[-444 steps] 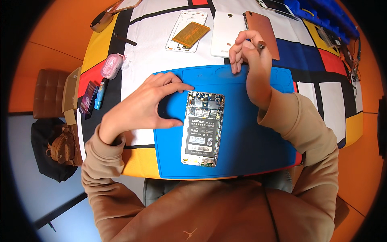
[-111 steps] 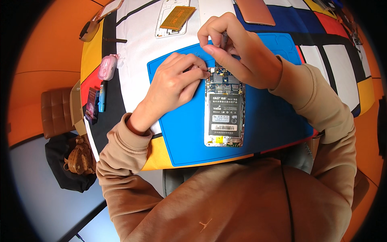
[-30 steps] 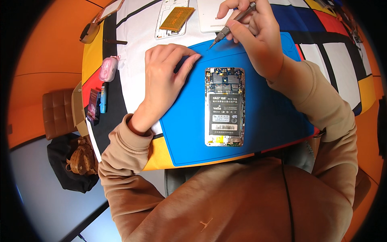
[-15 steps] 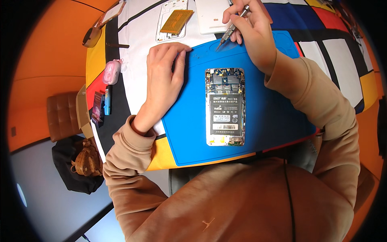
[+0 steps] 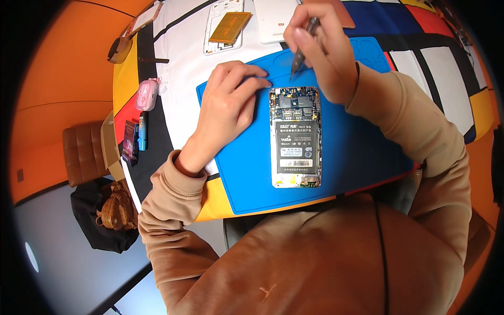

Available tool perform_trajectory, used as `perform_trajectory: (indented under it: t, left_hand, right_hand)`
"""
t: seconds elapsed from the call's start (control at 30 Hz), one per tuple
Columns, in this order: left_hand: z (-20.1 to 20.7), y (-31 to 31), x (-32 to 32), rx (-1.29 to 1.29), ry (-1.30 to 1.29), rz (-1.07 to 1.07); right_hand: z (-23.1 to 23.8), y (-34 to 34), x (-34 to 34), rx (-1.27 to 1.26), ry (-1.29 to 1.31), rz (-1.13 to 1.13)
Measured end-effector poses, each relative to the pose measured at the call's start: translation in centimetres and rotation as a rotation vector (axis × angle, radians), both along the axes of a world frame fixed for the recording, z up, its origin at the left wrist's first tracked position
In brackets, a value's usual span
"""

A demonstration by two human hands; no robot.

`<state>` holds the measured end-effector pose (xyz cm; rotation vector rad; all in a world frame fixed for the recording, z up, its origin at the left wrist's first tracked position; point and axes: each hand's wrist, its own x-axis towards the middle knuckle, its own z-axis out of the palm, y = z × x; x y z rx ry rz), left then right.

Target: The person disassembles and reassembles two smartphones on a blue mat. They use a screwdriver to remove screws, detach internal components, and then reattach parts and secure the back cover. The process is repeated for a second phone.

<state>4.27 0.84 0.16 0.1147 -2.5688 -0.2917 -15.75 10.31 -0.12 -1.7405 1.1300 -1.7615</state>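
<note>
An opened smartphone (image 5: 296, 147) lies on a blue work mat (image 5: 247, 178), its circuit board bared at the far end and a black battery below it. My right hand (image 5: 328, 58) is closed around a slim screwdriver (image 5: 298, 60), held like a pen. The screwdriver's tip points down just beyond the phone's far edge and seems apart from it. On the mat to the left of the phone rests my left hand (image 5: 226, 107), empty, its fingers loosely bent and reaching toward the phone's far left corner.
Beyond the mat lie a white phone frame (image 5: 212, 39) with a gold battery-like piece (image 5: 231, 27) on it, and a white panel (image 5: 270, 21). Along the left side are a pink case (image 5: 147, 95), a blue tube (image 5: 142, 139), a small dark box (image 5: 129, 144) and a tape roll (image 5: 119, 50).
My right hand has brought the screwdriver nearer to the phone's far end. My left hand has shifted right, toward the phone. The phone looks nearly unmoved.
</note>
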Motion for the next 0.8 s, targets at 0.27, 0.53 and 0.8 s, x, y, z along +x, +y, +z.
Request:
perform_trajectory:
  t: [0.27,0.53,0.8]
  left_hand:
    - [-0.1,-0.1,0.0,0.026,0.046,-0.101]
    - [-0.2,-0.2,0.0,0.033,0.055,-0.099]
    - [-0.1,-0.1,-0.1,0.015,0.038,-0.09]
  right_hand:
    - [-1.0,1.5,2.0,-0.077,0.188,0.066]
    - [-0.6,1.5,2.1,-0.073,0.22,0.084]
    - [-0.5,1.8,2.0,-0.022,0.296,0.074]
